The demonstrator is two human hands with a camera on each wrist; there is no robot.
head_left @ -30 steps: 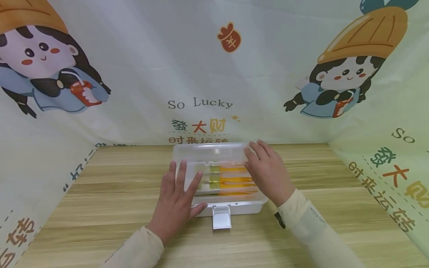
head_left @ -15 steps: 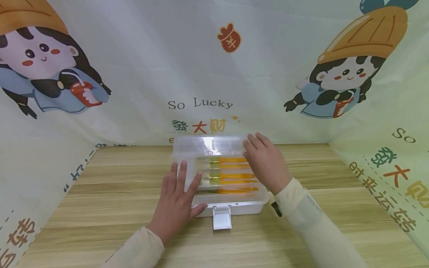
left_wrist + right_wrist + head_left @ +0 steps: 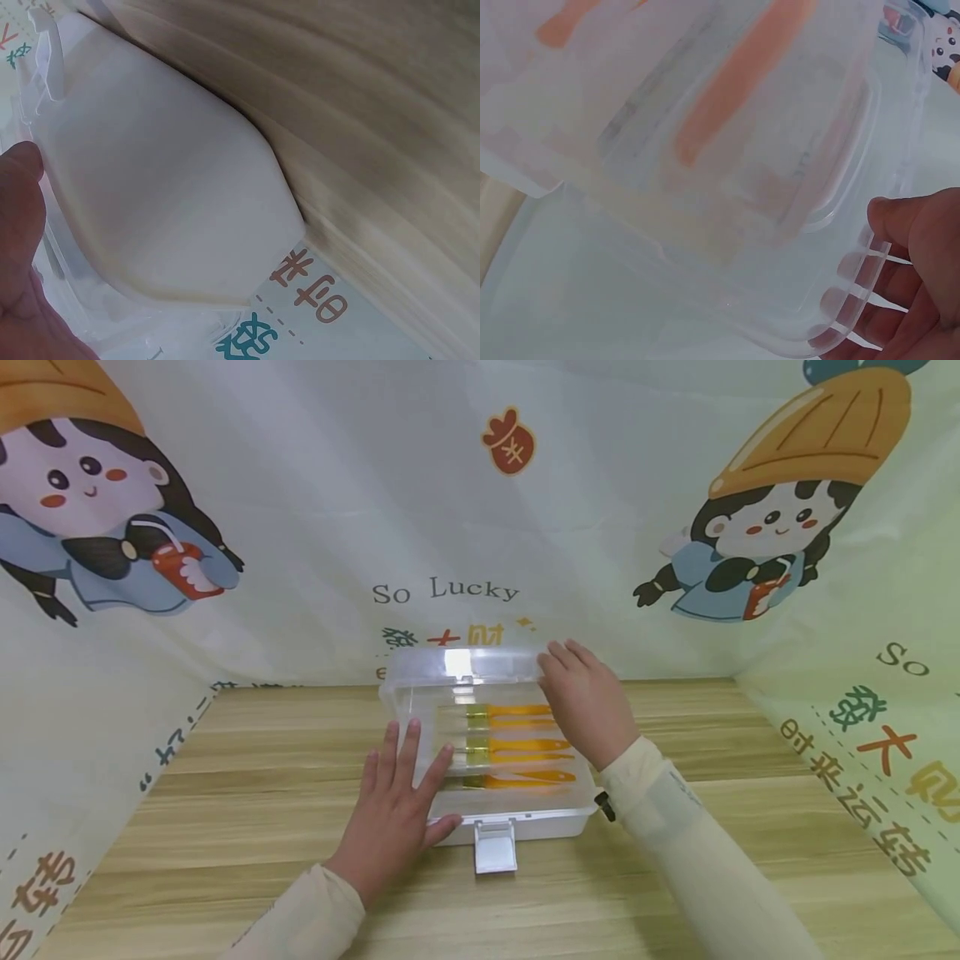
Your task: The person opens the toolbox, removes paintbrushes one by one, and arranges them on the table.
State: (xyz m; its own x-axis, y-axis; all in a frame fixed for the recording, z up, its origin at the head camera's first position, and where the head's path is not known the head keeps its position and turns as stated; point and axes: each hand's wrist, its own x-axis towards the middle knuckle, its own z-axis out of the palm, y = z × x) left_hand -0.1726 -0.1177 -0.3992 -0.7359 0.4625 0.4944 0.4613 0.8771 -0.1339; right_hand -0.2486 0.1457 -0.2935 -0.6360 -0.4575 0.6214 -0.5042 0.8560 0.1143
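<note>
A white plastic box point(image 3: 551, 825) with a clear hinged lid point(image 3: 420, 665) sits on the table, its front latch point(image 3: 496, 850) hanging down. Several paintbrushes point(image 3: 531, 747) with orange handles lie in it, behind or on translucent plastic. My right hand point(image 3: 588, 710) pinches the raised lid at its right edge. In the right wrist view, the thumb is on one face of the lid point(image 3: 772, 326) and the fingers show through from the other. My left hand point(image 3: 393, 806) rests on the box's left side with fingers spread, thumb at the front rim. In the left wrist view, the box's white outer wall point(image 3: 165, 172) shows.
Behind the box, a printed cloth point(image 3: 337, 510) with cartoon figures hangs at the table's back edge and along both sides. The wood-grain table point(image 3: 225, 793) extends left, right and in front of the box.
The lid has tilted further up and back, uncovering more of the brushes. My right hand has risen with it and shifted slightly left. My left hand has stayed in place.
</note>
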